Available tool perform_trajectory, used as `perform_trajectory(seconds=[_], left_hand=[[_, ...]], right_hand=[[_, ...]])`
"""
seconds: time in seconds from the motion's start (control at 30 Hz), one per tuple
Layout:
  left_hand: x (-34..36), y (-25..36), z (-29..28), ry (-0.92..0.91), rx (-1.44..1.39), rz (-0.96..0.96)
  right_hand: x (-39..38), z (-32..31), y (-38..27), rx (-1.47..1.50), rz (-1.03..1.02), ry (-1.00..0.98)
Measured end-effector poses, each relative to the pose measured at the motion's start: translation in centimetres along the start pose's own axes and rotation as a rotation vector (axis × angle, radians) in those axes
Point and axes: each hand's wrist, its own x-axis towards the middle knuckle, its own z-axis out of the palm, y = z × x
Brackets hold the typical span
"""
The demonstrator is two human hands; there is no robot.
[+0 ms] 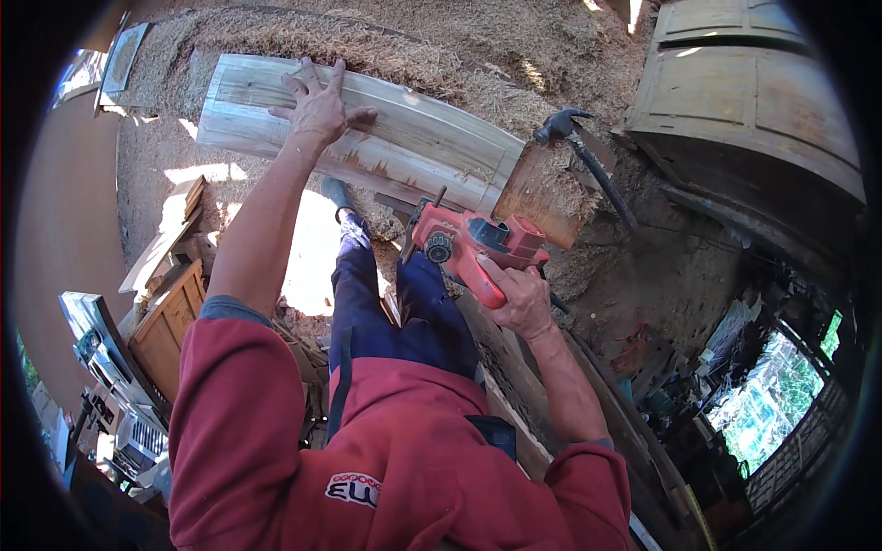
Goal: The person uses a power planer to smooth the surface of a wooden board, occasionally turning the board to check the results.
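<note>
While the left hand point(320, 112) lies, fingers apart, on one board point(418, 138), the right hand point(524, 303) clamps its fingers around one planer point(478, 241), one hammer point(602, 173) nearby.

A worker wears a brick-red top point(395, 413) whose loose sleeves point(239, 404) end near the elbows in grey-blue cuffs point(231, 309). Across the chest, I see a print point(354, 489) of a white patch with bold dark characters and a row of small red loops. Dark navy trousers point(409, 317) carry paler marks at one lower leg; a narrow black strap point(341, 376) lies at the waist, and a black piece point(494, 432) shows beside the hem. The visible footwear point(336, 191) is dark grey. Left hand point(322, 110) and right hand point(521, 301) are bare.
</note>
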Motion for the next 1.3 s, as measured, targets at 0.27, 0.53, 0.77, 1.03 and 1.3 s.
perform_trajectory(seconds=[0.27, 0.53, 0.77, 1.03, 1.3], left_hand=[[-0.2, -0.2, -0.1, 0.016, -0.009, 0.012], [-0.1, 0.3, -0.6, -0.022, -0.011, -0.003], [-0.2, 0.9, -1.4, -0.086, -0.028, 0.017], [0.2, 0.2, -0.5, -0.058, -0.021, 0.036], [0.3, -0.1, 0.0, -0.024, 0.013, 0.018]], right_hand=[[3.1, 0.2, -1.9, 0.010, -0.039, -0.001], [6.5, 2.1, -5.1, 0.008, -0.063, 0.035], [10.8, 4.7, -9.8, 0.091, -0.045, -0.040], [6.6, 3.9, -9.1, 0.210, -0.052, 0.051], [-1.6, -2.9, -0.2, -0.051, 0.027, 0.018]])
